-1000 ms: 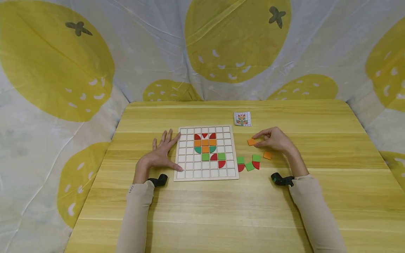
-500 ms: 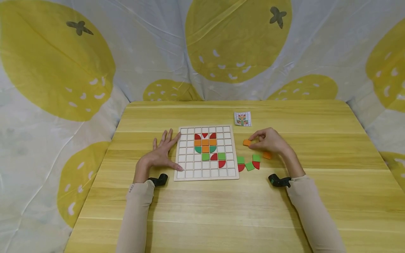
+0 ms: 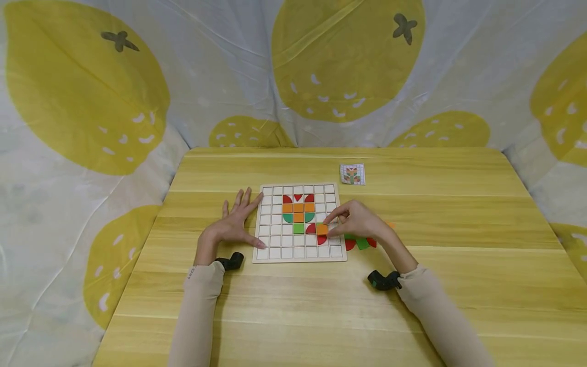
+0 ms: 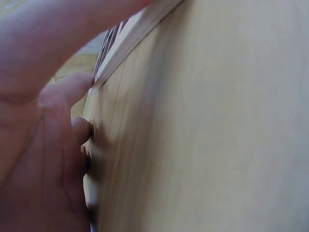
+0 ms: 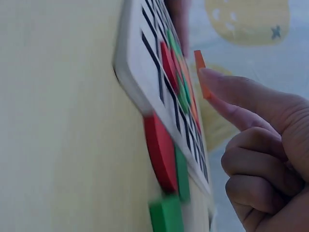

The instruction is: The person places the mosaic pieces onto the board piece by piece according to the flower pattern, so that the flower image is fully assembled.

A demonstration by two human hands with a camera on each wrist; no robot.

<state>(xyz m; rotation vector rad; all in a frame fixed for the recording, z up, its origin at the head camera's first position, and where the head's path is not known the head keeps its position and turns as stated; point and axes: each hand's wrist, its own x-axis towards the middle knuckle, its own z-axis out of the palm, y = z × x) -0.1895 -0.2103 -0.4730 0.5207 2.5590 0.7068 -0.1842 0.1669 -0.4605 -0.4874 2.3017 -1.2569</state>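
Note:
My right hand [image 3: 356, 220] pinches an orange square tile [image 3: 322, 230] between thumb and index finger, above the right part of the gridded wooden board [image 3: 275, 241]. In the right wrist view the orange tile [image 5: 200, 60] stands clear of the board, its thin edge showing. From the head view it covers the spot of a green square, beside a red quarter-circle [image 3: 311, 228]. Spread fingers of my left hand [image 3: 231, 224] lie at the board's left side, with thumb and index finger touching its edge. Orange, red and green pieces [image 3: 298, 207] form a pattern in the grid.
Right of the board lie loose pieces, among them a red quarter-circle [image 3: 350, 245] and a green square [image 3: 362, 244], partly hidden by my right hand. Another orange tile [image 3: 391, 225] peeks out behind the wrist. A small printed pattern card [image 3: 352, 174] lies behind the board.
My right hand has carried the orange tile leftward from the table beside the board to above the grid. My left hand has stayed put.

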